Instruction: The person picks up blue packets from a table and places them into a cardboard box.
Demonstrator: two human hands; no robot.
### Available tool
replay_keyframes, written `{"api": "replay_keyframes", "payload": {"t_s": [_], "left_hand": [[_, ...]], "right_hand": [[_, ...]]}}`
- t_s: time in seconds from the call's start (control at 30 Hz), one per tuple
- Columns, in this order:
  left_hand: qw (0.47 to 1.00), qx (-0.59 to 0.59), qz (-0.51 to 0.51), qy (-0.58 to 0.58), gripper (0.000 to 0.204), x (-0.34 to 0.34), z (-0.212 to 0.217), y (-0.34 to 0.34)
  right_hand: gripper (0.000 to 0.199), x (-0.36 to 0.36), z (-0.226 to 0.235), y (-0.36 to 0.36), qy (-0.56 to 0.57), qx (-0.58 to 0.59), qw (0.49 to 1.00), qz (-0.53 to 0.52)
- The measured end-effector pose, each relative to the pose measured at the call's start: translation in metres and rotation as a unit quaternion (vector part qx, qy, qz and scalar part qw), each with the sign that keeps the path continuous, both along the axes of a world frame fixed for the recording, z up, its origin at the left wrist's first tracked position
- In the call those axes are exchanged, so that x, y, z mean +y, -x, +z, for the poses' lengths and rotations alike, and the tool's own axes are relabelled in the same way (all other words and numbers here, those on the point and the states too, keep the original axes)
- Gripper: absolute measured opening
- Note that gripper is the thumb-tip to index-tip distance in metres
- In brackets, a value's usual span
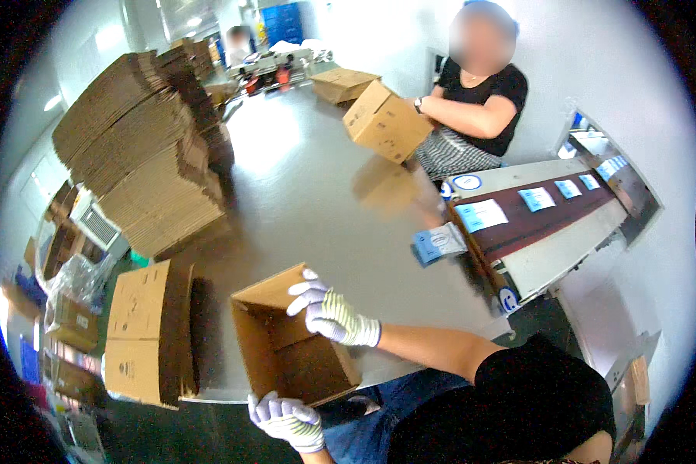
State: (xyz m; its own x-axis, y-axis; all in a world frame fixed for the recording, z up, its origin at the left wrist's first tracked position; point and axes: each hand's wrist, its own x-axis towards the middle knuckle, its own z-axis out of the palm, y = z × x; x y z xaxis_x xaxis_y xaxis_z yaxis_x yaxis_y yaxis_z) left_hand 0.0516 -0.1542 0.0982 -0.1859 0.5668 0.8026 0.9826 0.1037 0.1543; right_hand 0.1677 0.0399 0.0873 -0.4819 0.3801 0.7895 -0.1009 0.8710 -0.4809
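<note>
An open brown cardboard box (286, 348) lies on its side at the near edge of the grey metal table (309, 185), its opening turned toward me. My right hand (332, 317), in a white striped glove, grips the box's upper far rim with the fingers curled over the edge. My left hand (286, 421), gloved the same way, holds the box's lower near corner just off the table edge. The inside of the box looks empty.
A short pile of flattened cartons (143, 332) lies left of the box, with a tall leaning stack (139, 147) behind it. Across the table a seated person holds another box (387, 120). At the right, a conveyor (518, 224) carries blue-and-white packets; one packet (438, 243) lies beside it.
</note>
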Motion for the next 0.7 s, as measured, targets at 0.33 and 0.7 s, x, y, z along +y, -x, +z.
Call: {"api": "replay_keyframes", "payload": {"t_s": [0.33,0.7], "left_hand": [[0.999,-0.006,-0.048,-0.021,0.025,0.0,0.012,0.001],[0.998,0.012,-0.045,-0.029,0.02,0.001,0.009,0.005]], "right_hand": [[0.015,0.0,-0.002,0.002,0.02,0.018,1.0,0.016],[0.014,-0.002,0.001,0.005,0.023,0.029,0.999,0.013]]}}
